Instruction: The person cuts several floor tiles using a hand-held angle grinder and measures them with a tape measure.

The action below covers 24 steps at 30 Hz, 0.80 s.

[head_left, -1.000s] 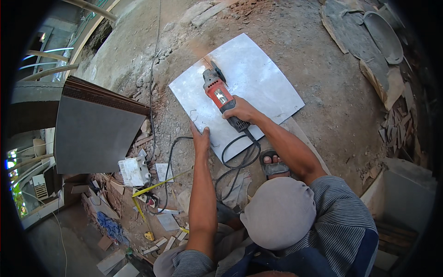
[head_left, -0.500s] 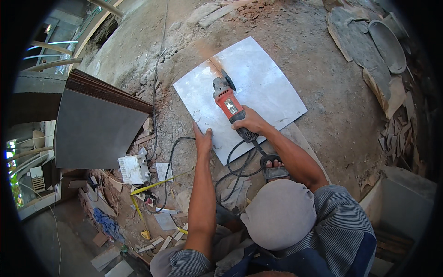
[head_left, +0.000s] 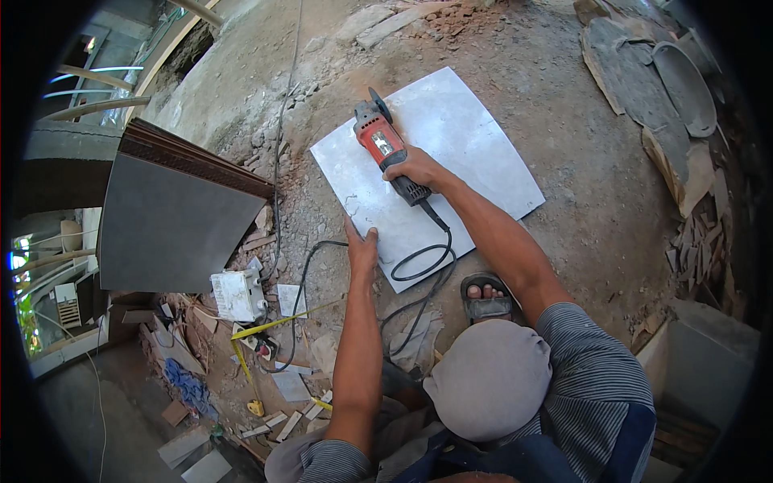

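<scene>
Right hand (head_left: 415,167) grips grinder (head_left: 378,138); pale tile (head_left: 475,153) on dusty ground (head_left: 600,209).

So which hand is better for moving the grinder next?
Probably the right: the right hand grips the grinder by its dark rear part. The left hand is at the edge of the tile, apart from the grinder.

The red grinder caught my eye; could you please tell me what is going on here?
A person's right hand grips the red-and-black grinder over a pale tile on dusty ground; its disc is near the tile's far-left edge. The left hand touches the tile's near-left edge. The cord trails back.
</scene>
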Tool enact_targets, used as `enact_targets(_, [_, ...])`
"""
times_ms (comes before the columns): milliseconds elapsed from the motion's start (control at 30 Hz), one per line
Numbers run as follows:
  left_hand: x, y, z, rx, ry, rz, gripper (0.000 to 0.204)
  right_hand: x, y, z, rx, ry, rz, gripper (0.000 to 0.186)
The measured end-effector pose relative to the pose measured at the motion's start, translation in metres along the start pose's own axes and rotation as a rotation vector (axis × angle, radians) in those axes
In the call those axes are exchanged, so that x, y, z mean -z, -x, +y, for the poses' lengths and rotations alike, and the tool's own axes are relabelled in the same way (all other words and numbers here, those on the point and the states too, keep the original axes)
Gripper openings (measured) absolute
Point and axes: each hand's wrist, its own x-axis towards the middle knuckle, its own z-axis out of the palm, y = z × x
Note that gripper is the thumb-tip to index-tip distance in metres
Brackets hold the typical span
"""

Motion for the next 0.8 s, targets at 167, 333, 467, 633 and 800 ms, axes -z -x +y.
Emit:
enact_targets(167, [0.0, -0.002, -0.003, -0.011, 0.013, 0.005, 0.071, 0.001, -0.017, -0.007, 0.021, 0.002, 0.01, 0.055])
enact_targets(333, [0.0, -0.001, 0.0, 0.0, -0.009, -0.002, 0.071, 0.0, -0.029, -0.011, -0.018, -0.005, 0.02, 0.045])
enact_targets(467, [0.0, 0.001, 0.004, 0.002, 0.015, -0.009, 0.072, 0.001, -0.032, -0.01, 0.024, -0.022, 0.028, 0.044])
enact_targets(633, [0.0, 0.005, 0.009, -0.007, -0.026, -0.007, 0.072, 0.001, -0.037, -0.01, 0.012, -0.016, 0.035, 0.039])
enact_targets(800, [0.001, 0.004, 0.01, 0.01, -0.005, -0.018, 0.072, 0.002, -0.039, -0.007, 0.023, -0.033, 0.009, 0.038])
